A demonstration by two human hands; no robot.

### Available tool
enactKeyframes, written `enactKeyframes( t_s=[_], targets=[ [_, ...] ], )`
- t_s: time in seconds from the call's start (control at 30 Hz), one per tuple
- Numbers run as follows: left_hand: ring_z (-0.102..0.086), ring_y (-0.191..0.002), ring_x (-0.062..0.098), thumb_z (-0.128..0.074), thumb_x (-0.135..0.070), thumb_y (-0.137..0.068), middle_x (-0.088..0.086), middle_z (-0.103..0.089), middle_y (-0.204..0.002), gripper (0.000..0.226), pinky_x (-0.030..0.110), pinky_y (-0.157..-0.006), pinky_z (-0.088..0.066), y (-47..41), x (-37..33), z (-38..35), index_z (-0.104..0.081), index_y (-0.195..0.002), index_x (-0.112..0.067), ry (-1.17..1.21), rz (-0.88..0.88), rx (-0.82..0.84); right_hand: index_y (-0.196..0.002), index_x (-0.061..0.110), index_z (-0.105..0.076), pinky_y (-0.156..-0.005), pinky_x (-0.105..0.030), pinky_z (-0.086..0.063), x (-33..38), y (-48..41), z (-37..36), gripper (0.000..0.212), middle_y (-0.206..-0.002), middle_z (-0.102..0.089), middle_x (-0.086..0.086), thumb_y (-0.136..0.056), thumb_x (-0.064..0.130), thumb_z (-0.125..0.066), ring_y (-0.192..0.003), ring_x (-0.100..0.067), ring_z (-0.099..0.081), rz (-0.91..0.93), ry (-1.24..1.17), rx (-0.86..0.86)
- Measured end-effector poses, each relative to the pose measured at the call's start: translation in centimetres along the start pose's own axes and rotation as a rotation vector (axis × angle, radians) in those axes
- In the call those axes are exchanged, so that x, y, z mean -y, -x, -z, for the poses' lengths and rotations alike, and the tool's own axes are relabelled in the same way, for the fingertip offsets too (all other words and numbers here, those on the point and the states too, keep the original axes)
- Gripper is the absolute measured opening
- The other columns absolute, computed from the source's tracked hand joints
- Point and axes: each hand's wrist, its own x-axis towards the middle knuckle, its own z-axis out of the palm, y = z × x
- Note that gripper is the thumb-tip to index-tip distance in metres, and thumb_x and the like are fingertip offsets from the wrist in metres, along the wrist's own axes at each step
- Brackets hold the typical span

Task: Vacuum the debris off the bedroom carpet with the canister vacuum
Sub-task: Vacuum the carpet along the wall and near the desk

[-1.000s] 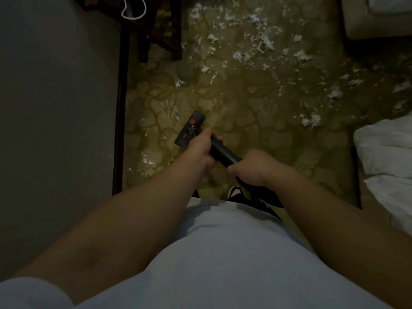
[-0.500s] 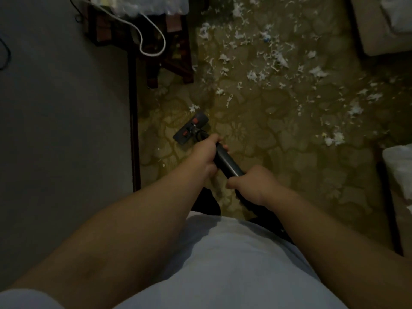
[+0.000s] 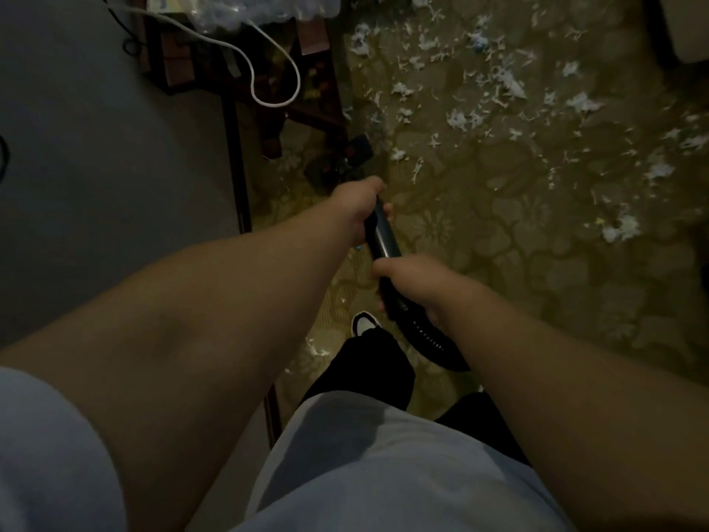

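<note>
Wand (image 3: 381,236), one, gripped by two hands: left hand (image 3: 355,209) ahead, right hand (image 3: 412,286) behind (scraps (image 3: 456,119) beyond counting).

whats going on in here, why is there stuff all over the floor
A person is vacuuming. The left grip holds the black wand lower down, the right grip holds it by the hose. The floor head sits on the carpet beside dark wooden furniture; white debris lies scattered ahead and to the right, not yet picked up.
</note>
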Motion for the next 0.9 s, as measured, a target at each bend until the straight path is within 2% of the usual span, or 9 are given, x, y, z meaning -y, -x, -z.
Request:
enactKeyframes(
  t_s=[0.1, 0.2, 0.27, 0.4, 0.5, 0.6, 0.67, 0.77, 0.9],
  targets=[
    [-0.06, -0.069, 0.015, -0.056, -0.022, -0.099, 0.007, -0.06, -0.093, 0.016, 0.031, -0.068, -0.056, -0.9, 1.8, 0.1, -0.058, -0.11, -0.009, -0.052, 0.051, 0.0, -0.122, 0.005, -0.06, -0.084, -0.046, -0.06, -1.7, -0.8, -1.1, 0.048, -0.103, -0.07, -0.018, -0.083, 0.03, -0.074, -0.094, -0.036, -0.07, -0.051, 0.01, 0.034],
    [-0.061, -0.069, 0.014, -0.056, -0.025, -0.098, 0.006, -0.058, -0.1, 0.037, 0.03, -0.065, -0.055, -0.6, 3.9, -0.3, -0.056, -0.131, -0.007, -0.079, 0.061, -0.004, -0.113, 0.001, -0.063, -0.071, -0.038, -0.059, -3.7, -0.3, -1.3, 0.035, -0.088, -0.069, -0.016, -0.089, 0.026, -0.071, -0.077, -0.03, -0.068, -0.075, 0.002, 0.032],
    [-0.061, -0.07, 0.014, -0.057, -0.027, -0.098, 0.006, -0.058, -0.101, 0.042, 0.031, -0.063, -0.054, 0.2, 5.0, -0.8, -0.054, -0.135, -0.007, -0.082, 0.077, -0.001, -0.101, 0.002, -0.063, -0.063, -0.034, -0.057, -4.8, 0.9, -0.8, 0.021, -0.074, -0.067, -0.014, -0.094, 0.021, -0.068, -0.064, -0.026, -0.065, -0.077, -0.012, 0.036],
    [-0.059, -0.071, 0.015, -0.056, -0.025, -0.1, 0.006, -0.058, -0.095, 0.026, 0.028, -0.055, -0.052, 2.7, 7.3, -2.7, -0.057, -0.121, -0.009, -0.069, 0.133, 0.018, -0.094, 0.004, -0.061, -0.06, -0.034, -0.055, -7.4, 3.6, 1.6, 0.015, -0.065, -0.065, -0.012, -0.097, 0.019, -0.065, -0.059, -0.024, -0.063, -0.077, 0.021, 0.055],
    [-0.059, -0.069, 0.016, -0.055, -0.026, -0.101, 0.005, -0.058, -0.085, 0.021, 0.032, -0.071, -0.055, 4.8, 9.9, -5.0, -0.057, -0.117, -0.011, -0.045, 0.157, 0.015, -0.089, 0.003, -0.063, -0.054, -0.032, -0.051, -9.9, 5.8, 4.5, 0.016, -0.056, -0.063, -0.009, -0.096, 0.018, -0.065, -0.052, -0.024, -0.06, -0.079, 0.08, 0.086],
    [-0.057, -0.067, 0.016, -0.055, -0.025, -0.102, 0.005, -0.057, -0.081, 0.014, 0.034, -0.072, -0.052, 7.2, 13.3, -8.2, -0.058, -0.1, -0.012, 0.057, 0.183, 0.004, -0.089, 0.004, -0.06, -0.049, -0.027, -0.048, -12.8, 8.2, 8.2, 0.015, -0.062, -0.06, -0.011, -0.096, 0.016, -0.064, -0.053, -0.024, -0.058, -0.083, 0.158, 0.122],
    [-0.055, -0.065, 0.017, -0.054, -0.023, -0.103, 0.005, -0.055, -0.079, 0.015, 0.034, -0.07, -0.05, 8.6, 16.0, -10.4, -0.056, -0.092, -0.013, 0.131, 0.181, -0.004, -0.09, 0.004, -0.059, -0.056, -0.034, -0.048, -15.1, 9.3, 10.8, 0.014, -0.068, -0.06, -0.014, -0.094, 0.015, -0.065, -0.065, -0.029, -0.059, -0.077, 0.227, 0.131],
    [-0.055, -0.068, 0.019, -0.054, -0.024, -0.103, 0.006, -0.057, -0.081, 0.015, 0.035, -0.067, -0.05, 10.9, 20.6, -13.3, -0.057, -0.095, -0.013, 0.247, 0.195, -0.011, -0.093, 0.002, -0.06, -0.066, -0.041, -0.049, -18.7, 11.1, 14.6, 0.015, -0.077, -0.064, -0.018, -0.09, 0.015, -0.067, -0.074, -0.032, -0.06, -0.058, 0.387, 0.131],
    [-0.057, -0.072, 0.021, -0.058, -0.029, -0.102, 0.007, -0.06, -0.08, 0.018, 0.036, -0.064, -0.05, 14.6, 27.3, -16.9, -0.06, -0.098, -0.012, 0.412, 0.211, -0.045, -0.097, 0.003, -0.061, -0.058, -0.031, -0.053, -23.4, 13.9, 18.5, 0.019, -0.077, -0.065, -0.015, -0.092, 0.019, -0.07, -0.063, -0.029, -0.062, -0.078, 0.618, 0.155]
  ],
)
